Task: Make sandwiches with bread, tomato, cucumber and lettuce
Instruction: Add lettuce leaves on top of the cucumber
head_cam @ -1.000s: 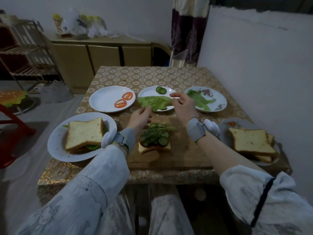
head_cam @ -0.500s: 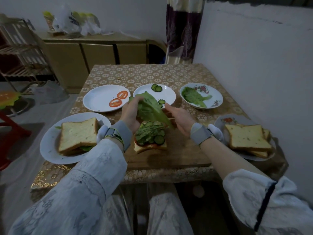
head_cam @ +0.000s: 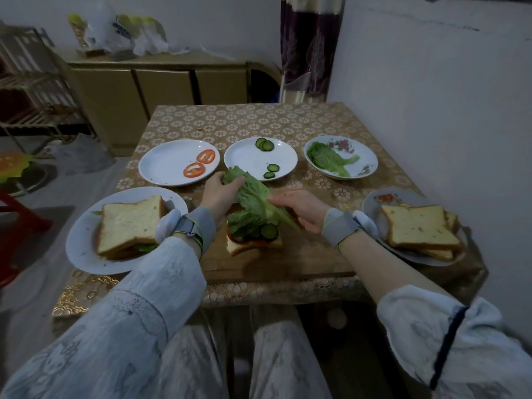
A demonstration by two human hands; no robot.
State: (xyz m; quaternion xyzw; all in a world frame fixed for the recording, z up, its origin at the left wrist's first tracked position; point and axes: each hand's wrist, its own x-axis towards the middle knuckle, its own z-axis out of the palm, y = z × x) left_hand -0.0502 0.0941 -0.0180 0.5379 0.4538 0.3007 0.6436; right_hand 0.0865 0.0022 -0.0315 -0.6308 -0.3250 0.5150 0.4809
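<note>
Green lettuce leaf [head_cam: 254,197] sits mid-frame, pinched at either end by the left hand [head_cam: 220,194] and right hand [head_cam: 302,208], over the open sandwich [head_cam: 253,236] on the wooden board [head_cam: 302,254]. It hides part of the sandwich. Around it on the table [head_cam: 259,119]: tomato plate [head_cam: 172,159], cucumber plate [head_cam: 250,159], lettuce bowl [head_cam: 368,162], finished sandwich [head_cam: 129,223] left, bread slices [head_cam: 417,226] right.

The open sandwich [head_cam: 253,240] sits on the board [head_cam: 302,254] in the middle, a plate with a sandwich [head_cam: 86,249] to its left, a plate of bread [head_cam: 371,203] to its right, three plates behind
</note>
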